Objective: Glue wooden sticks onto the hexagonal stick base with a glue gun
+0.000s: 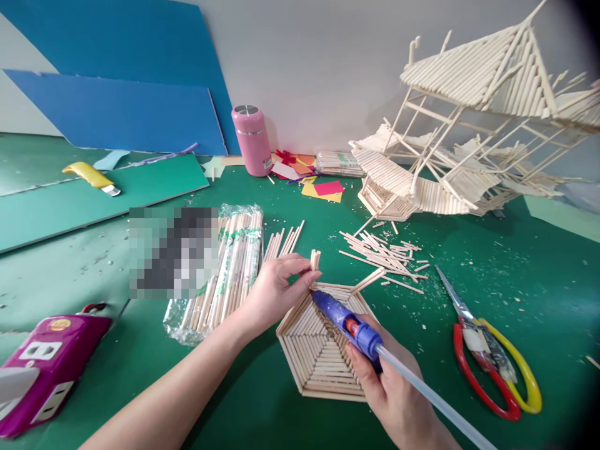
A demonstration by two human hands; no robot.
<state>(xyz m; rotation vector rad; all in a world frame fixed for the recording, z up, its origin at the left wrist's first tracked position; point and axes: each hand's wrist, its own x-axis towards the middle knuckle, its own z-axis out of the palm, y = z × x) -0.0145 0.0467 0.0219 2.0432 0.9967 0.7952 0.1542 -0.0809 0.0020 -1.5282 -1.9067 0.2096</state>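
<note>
My right hand (394,375) is wrapped round a blue hot glue gun (344,319), with a long clear glue stick (431,394) coming out of its back end. The gun's nozzle points at the upper left corner of a polygonal panel (323,381) made of wooden sticks laid in rings. At that same corner my left hand (281,287) pinches a small bundle of short wooden sticks (315,259), held upright. Another pair of sticks (369,280) juts from the panel's upper right corner. Whether glue is flowing cannot be seen.
Loose cut sticks (384,256) lie beyond the panel, with scissors (487,356) to the right. A stick-built pavilion (469,125) stands at the back right. Bagged sticks (229,269), a purple power strip (51,369), a yellow cutter (91,177) and a pink flask (253,140) are leftward.
</note>
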